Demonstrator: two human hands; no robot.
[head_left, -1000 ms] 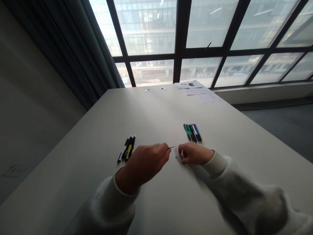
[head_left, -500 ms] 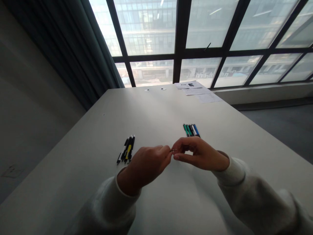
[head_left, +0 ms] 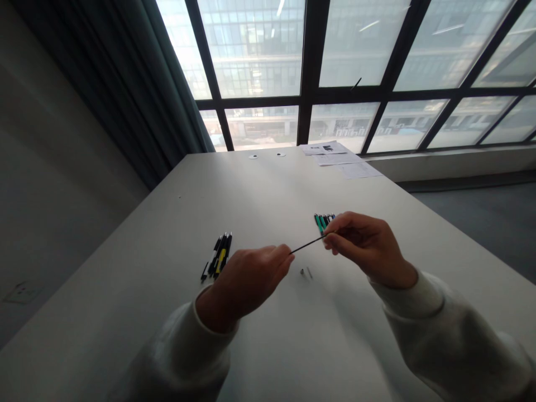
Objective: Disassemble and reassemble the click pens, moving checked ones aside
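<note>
A thin dark pen refill [head_left: 307, 244] stretches between my two hands above the white table. My right hand [head_left: 364, 243] pinches its far end between thumb and fingers. Its other end runs into my left hand [head_left: 255, 276], which is closed around a pen whose body the fingers hide. Below the refill, a small metal pen tip [head_left: 302, 271] and a thin spring [head_left: 310, 272] lie on the table. Beside my left hand is a group of black pens [head_left: 218, 254], one with a yellow part. Several green, black and blue pens [head_left: 320, 221] lie partly hidden behind my right hand.
The white table [head_left: 259, 195] reaches back to the windows. Papers [head_left: 335, 159] lie at its far right corner, and two round cable holes [head_left: 280, 154] sit near the far edge. A dark curtain [head_left: 138, 84] hangs at the left.
My right hand has moved right and up, away from my left hand, with the refill now showing between them. The pen tip and spring have come into view on the table.
</note>
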